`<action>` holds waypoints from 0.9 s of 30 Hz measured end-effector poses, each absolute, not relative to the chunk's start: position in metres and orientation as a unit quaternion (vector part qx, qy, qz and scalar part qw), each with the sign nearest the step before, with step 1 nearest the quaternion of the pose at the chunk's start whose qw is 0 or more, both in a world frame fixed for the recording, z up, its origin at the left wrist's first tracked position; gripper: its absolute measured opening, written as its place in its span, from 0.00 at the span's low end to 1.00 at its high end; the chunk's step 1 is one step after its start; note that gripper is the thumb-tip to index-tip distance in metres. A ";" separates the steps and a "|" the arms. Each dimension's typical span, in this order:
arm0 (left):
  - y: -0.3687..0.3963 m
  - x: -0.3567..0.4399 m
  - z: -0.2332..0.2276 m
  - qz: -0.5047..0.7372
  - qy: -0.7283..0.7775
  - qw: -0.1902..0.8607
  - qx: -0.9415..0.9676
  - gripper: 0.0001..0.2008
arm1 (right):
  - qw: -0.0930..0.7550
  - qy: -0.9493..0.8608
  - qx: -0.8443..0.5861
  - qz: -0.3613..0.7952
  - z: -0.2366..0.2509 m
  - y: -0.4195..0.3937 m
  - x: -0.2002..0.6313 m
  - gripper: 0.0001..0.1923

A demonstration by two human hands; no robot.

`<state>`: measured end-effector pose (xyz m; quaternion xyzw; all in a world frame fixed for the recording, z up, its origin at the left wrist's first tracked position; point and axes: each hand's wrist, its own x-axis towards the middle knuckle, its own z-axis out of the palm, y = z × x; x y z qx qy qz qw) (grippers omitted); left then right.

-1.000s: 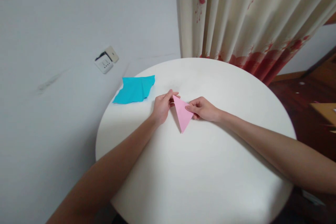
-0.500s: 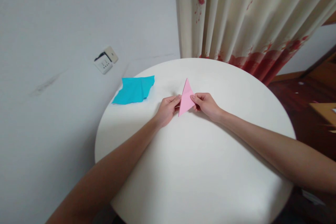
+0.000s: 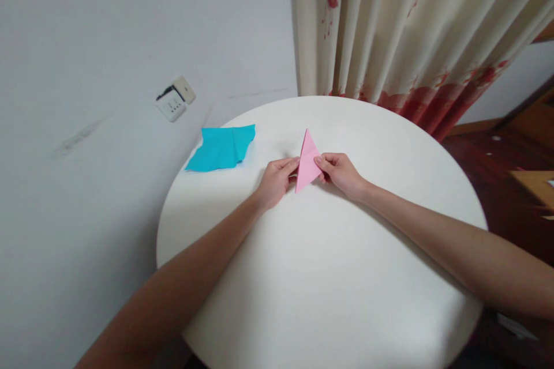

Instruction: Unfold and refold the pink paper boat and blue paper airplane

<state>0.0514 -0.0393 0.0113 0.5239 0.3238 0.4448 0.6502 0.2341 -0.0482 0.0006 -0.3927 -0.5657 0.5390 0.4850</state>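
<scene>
A pink paper folded into a narrow triangle (image 3: 307, 161) stands between both hands above the round white table (image 3: 329, 277), its sharp tip pointing away from me. My left hand (image 3: 276, 180) pinches its left edge with thumb and fingers. My right hand (image 3: 341, 173) pinches the right edge. A creased turquoise paper (image 3: 221, 147) lies flat on the table's far left rim, a hand's width from my left hand.
A grey wall with a white socket plate (image 3: 175, 100) runs along the left. Cream curtains with red flowers (image 3: 407, 34) hang behind the table. Dark wooden floor (image 3: 497, 167) shows at the right.
One second ago the pink triangle pointed toward me; both hands flipped it so the tip points away. Over the last half second nothing has visibly moved.
</scene>
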 end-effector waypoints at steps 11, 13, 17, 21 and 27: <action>-0.037 0.048 0.006 0.481 0.394 0.510 0.594 0.15 | 0.517 -0.564 -0.445 0.464 0.000 -0.044 0.230 0.19; -0.038 0.049 0.009 0.483 0.412 0.482 0.604 0.14 | 0.542 -0.561 -0.461 0.423 0.001 -0.043 0.230 0.15; -0.041 0.050 0.012 0.496 0.423 0.447 0.613 0.13 | 0.587 -0.570 -0.497 0.288 0.006 -0.043 0.233 0.14; -0.043 0.052 0.012 0.501 0.417 0.407 0.640 0.11 | 0.550 -0.621 -0.459 0.318 0.009 -0.049 0.232 0.11; -0.055 0.055 0.022 0.503 0.396 0.308 0.704 0.07 | 0.504 -0.647 -0.395 0.414 0.005 -0.059 0.223 0.17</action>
